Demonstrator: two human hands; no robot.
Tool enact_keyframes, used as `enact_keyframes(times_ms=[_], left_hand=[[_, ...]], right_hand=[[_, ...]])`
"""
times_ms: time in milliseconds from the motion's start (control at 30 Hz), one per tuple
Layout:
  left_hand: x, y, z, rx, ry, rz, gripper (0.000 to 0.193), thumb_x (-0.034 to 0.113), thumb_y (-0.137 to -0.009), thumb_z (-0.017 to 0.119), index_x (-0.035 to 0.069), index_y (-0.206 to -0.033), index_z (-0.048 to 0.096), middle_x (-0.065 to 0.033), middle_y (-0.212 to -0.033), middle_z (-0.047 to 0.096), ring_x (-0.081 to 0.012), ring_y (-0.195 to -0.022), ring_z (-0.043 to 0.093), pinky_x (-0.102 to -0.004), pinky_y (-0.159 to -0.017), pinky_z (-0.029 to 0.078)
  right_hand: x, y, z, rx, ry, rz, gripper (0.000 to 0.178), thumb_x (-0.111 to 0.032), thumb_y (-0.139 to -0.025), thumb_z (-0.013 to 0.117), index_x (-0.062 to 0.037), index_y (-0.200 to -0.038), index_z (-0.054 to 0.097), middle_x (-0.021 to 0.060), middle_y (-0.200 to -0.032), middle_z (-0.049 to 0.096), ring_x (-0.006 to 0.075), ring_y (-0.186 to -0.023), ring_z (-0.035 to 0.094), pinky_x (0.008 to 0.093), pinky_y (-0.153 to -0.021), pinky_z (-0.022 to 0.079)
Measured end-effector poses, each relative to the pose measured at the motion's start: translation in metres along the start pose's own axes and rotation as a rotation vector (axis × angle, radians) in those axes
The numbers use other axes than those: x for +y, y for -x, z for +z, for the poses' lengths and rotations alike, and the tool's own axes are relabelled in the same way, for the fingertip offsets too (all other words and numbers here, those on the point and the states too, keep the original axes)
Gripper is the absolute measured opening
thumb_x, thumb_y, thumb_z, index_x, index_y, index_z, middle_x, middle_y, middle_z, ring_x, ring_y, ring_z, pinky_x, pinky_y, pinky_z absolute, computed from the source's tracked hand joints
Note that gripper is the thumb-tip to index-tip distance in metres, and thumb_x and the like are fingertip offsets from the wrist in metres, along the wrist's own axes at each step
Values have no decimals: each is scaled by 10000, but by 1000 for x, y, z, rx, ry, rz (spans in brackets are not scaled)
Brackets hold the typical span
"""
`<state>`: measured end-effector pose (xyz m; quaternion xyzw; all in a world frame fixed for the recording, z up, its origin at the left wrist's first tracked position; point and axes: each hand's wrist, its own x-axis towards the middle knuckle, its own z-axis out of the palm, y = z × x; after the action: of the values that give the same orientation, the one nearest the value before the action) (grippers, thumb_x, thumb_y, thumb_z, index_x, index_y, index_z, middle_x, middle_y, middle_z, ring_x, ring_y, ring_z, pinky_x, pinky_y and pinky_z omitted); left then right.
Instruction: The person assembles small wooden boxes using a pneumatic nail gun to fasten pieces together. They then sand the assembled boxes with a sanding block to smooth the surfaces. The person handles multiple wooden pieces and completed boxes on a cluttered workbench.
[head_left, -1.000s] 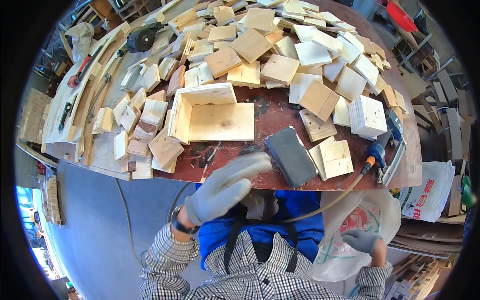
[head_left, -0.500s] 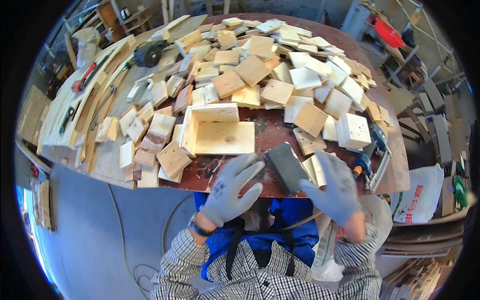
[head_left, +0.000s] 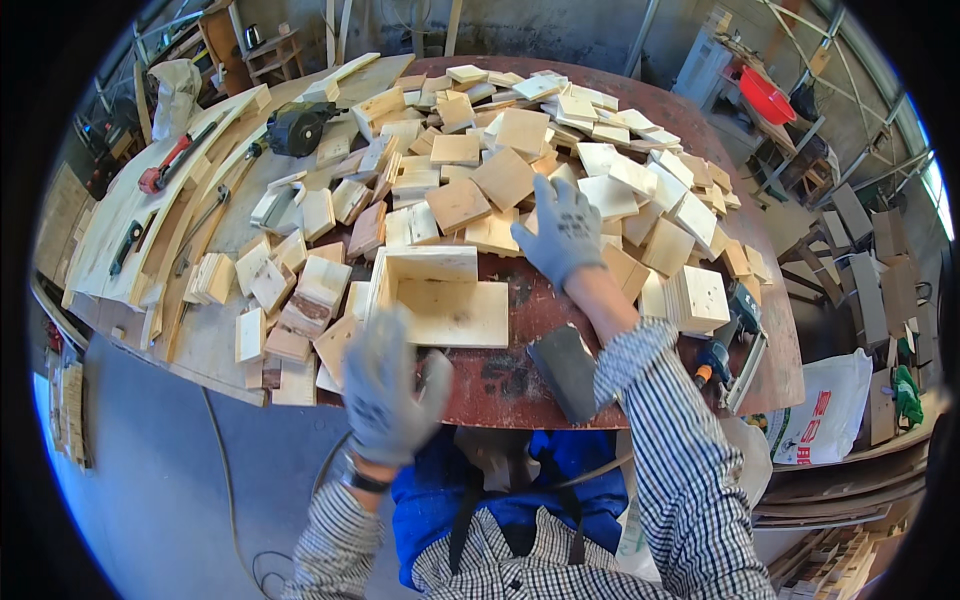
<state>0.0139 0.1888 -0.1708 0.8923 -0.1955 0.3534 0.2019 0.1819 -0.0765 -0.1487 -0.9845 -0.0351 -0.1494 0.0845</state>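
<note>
- Your right hand (head_left: 568,225) reaches over the near edge of the heap, fingers spread and thumb apart; nothing shows in its grasp, and you cannot tell from here whether the fingertips touch wood.
- Your left hand (head_left: 388,395) is blurred but looks open and unloaded, over the table's near edge; whether it touches the box is unclear.
- Just beyond the left hand sits the open wooden box (head_left: 455,315), with walls at its left and far sides; a light steadying palm should suit it best.
- The loose wooden pieces (head_left: 502,180) overlap at odd tilts ahead of the right hand; pinch one by opposite edges and lift straight up, or its neighbours may slide.
- Keep your right sleeve off the dark block (head_left: 562,375), near your forearm.
- Farther right, give the blue power tool (head_left: 714,354) and the neat stack (head_left: 703,298) beside it a wide berth.
</note>
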Motion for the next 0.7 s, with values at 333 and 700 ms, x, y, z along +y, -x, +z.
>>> enact_keyframes(times_ms=[333,700], left_hand=[[-2,46,58,-50,436,-388,239,119,-904,767,50,-1110,668,-117,-964,617,-231,-607,566,-365,-587,501],[-3,41,56,-149,450,-382,153,103,-931,720,46,-1073,721,-87,-902,621,-217,-605,546,-357,-609,489]], right_hand=[[-6,-62,46,-85,136,4,883,-542,-831,748,-115,-1544,448,221,-1503,488,385,-1374,513,548,-1081,422],[-1,-51,6,51,79,69,794,-537,-794,747,-45,-1389,561,230,-1314,618,371,-1239,595,518,-994,474]])
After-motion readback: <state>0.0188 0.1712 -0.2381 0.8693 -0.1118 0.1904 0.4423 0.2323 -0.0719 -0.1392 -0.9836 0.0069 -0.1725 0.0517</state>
